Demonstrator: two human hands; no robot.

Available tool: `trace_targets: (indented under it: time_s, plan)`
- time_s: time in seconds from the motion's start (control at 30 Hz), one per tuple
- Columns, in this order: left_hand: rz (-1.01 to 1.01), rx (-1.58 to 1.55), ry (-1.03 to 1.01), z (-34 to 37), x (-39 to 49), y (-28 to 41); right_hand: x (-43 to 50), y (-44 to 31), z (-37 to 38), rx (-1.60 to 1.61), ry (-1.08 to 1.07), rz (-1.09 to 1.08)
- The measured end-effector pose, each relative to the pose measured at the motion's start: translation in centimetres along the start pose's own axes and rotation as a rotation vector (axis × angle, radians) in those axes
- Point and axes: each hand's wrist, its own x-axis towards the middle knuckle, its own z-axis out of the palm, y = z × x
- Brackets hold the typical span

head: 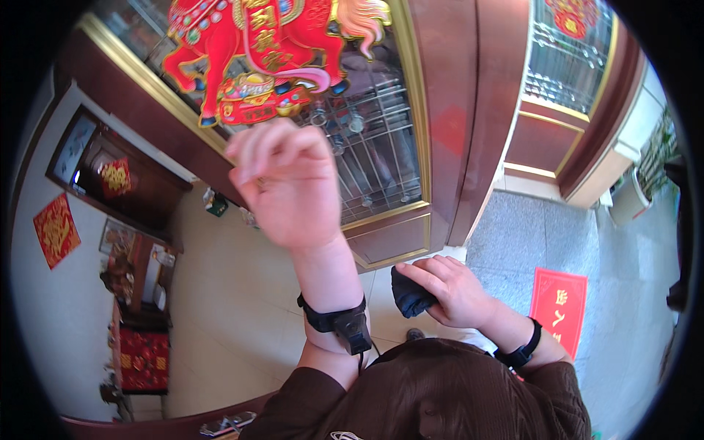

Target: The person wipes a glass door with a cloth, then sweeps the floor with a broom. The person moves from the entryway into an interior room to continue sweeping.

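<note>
My left hand is raised in front of a glass door panel with metal bars, its fingers curled and slightly blurred. Nothing can be made out between those fingers. Just above it on the glass is a red and gold horse decoration. Lower and to the right, my right hand grips a bunched dark cloth, held off the door near my chest. Both forearms wear black straps, the left one carrying a small black device.
A red mat lies on grey stone outside the threshold. At right stand another door leaf and a potted plant. Indoors at left are a wooden cabinet and a patterned red cover. A door handle shows at the bottom.
</note>
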Motion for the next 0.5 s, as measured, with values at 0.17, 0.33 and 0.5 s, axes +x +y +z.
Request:
trace_targets:
  time_s: [0.17, 0.33, 0.5]
  plan:
    - [-0.017, -0.037, -0.059, 1.4, 0.5, -3.3, -1.4, -0.9, -2.2, -0.091, -0.035, -0.098]
    - [-0.039, 0.188, -0.036, -5.6, 2.1, -7.5, -2.7, 0.2, -4.8, -0.123, -0.066, -0.133]
    - [-0.055, 0.350, 0.020, -12.1, 2.6, -10.3, -4.4, 2.6, -7.4, -0.174, -0.058, -0.086]
